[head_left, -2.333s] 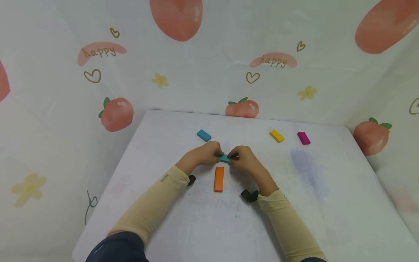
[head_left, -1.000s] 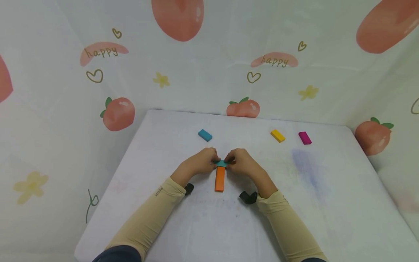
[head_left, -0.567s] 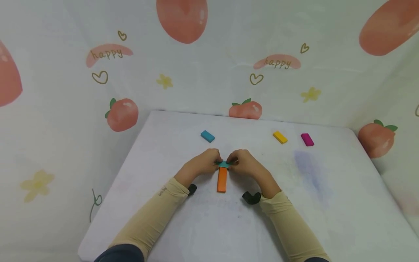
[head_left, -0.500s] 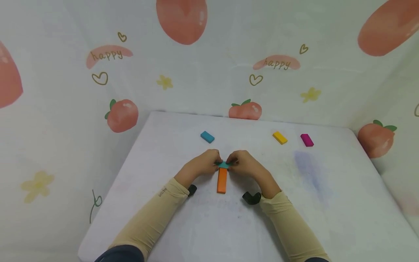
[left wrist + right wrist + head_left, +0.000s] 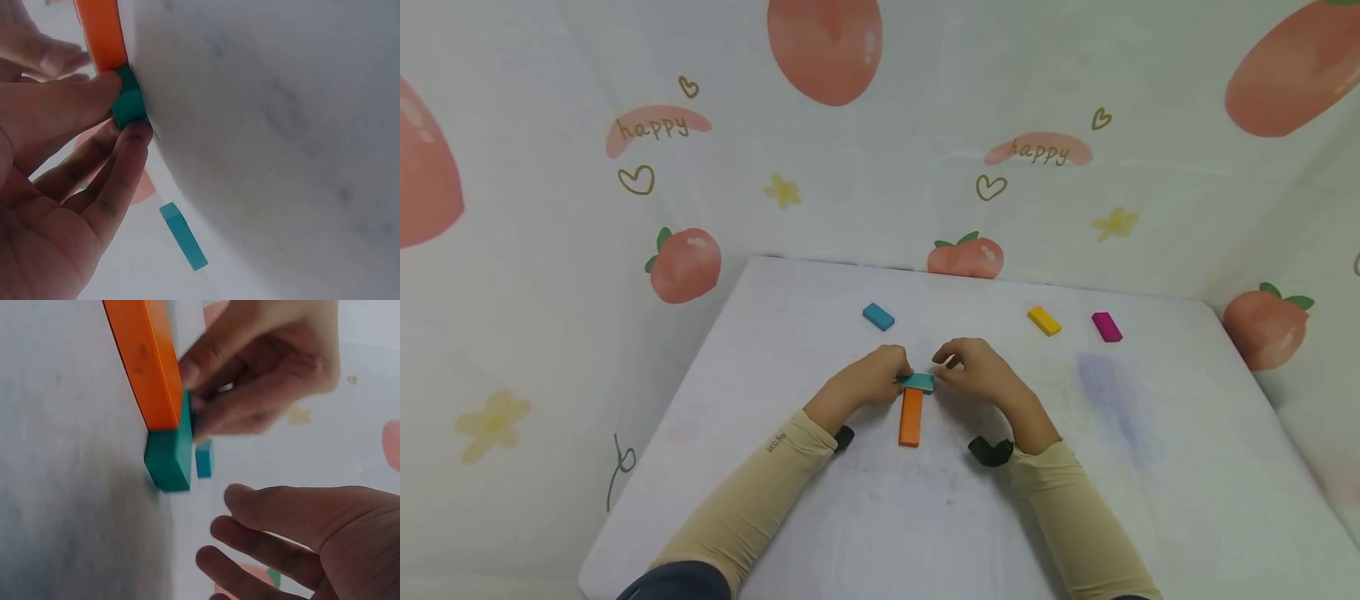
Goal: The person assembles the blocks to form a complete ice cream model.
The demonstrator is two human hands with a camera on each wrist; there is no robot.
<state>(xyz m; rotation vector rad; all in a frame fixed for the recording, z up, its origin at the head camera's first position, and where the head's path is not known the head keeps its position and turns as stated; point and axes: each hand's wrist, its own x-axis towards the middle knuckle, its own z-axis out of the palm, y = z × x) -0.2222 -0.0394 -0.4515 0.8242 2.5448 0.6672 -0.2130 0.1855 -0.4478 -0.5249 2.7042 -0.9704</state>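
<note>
A teal block point(image 5: 917, 382) lies crosswise against the far end of an orange block point(image 5: 911, 417), the two forming a T on the white table. My left hand point(image 5: 874, 377) pinches the teal block's left end between thumb and fingers. In the left wrist view the thumb presses the near face of that teal block point(image 5: 129, 106) and fingertips sit at its far side. My right hand point(image 5: 979, 373) is just right of the teal block, fingers apart and holding nothing. The right wrist view shows its spread fingers clear of the teal block's free end point(image 5: 170, 461).
Farther back on the table point(image 5: 820, 500) lie a blue block point(image 5: 878, 317), a yellow block point(image 5: 1044, 321) and a magenta block point(image 5: 1107, 327). A cloth backdrop point(image 5: 880, 208) printed with peaches rises behind the table's far edge. Dark wrist cameras point(image 5: 991, 452) hang below the wrists.
The teal block came toward the person and met the orange block's far end, carried by both hands. Since half a second ago my right hand has let go and moved right; the left keeps its pinch.
</note>
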